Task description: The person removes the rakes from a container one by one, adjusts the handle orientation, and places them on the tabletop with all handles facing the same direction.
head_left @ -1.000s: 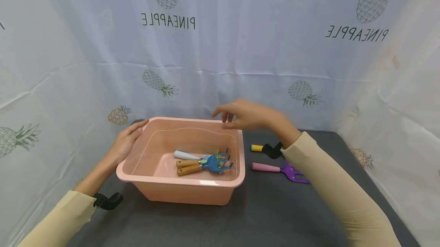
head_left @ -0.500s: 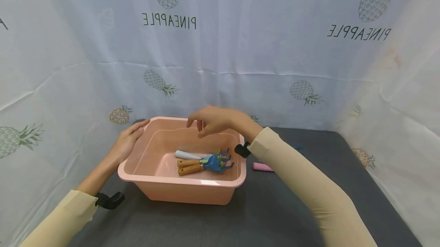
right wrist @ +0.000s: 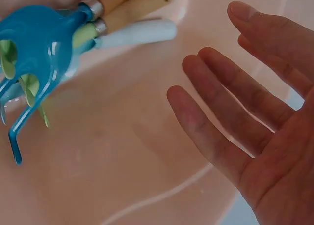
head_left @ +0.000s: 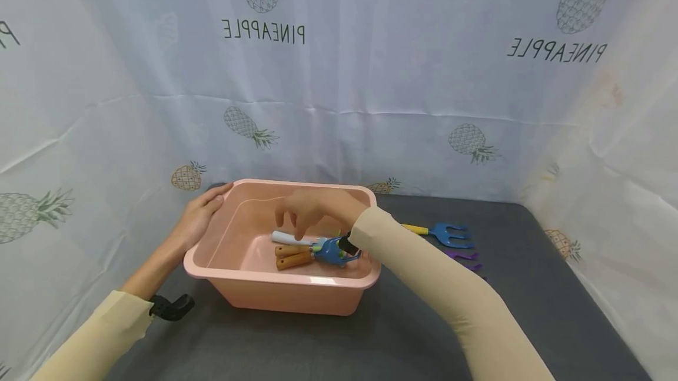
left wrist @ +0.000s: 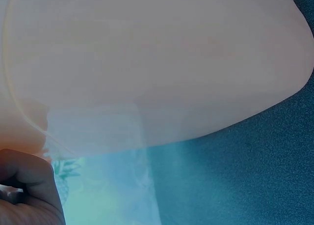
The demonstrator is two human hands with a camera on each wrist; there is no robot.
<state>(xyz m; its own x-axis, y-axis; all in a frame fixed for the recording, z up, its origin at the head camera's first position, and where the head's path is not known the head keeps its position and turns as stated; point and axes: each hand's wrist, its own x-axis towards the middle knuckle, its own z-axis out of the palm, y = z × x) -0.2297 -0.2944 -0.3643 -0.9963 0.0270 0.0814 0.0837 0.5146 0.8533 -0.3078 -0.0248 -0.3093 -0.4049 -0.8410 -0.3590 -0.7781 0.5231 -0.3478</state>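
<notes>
A pink plastic basin [head_left: 281, 300] stands on the dark table. My left hand [head_left: 193, 223] grips its left rim, thumb on the inner side. Over the inside of the basin reaches my right hand [head_left: 308, 209], fingers spread and lightly bent, holding nothing. Below it, on the basin floor, lie several garden tools: a blue hand cultivator [right wrist: 41, 43] with bent tines and a wooden handle, another wooden-handled tool [right wrist: 140, 10] with a green neck, and a white-handled tool [right wrist: 140, 32] partly covered by the cultivator. The right wrist view shows the fingertips apart from the handles.
To the right of the basin, a blue hand fork [head_left: 450, 235] with a yellow handle lies on the table [head_left: 413, 334]. A purple fork [head_left: 463, 255] shows its tines, the remainder hidden by the right sleeve. A pineapple-print curtain [head_left: 339, 75] hangs behind and at both sides.
My right hand has moved left from the basin's back right corner and down into the basin, above the tools. The left hand keeps its hold on the rim.
</notes>
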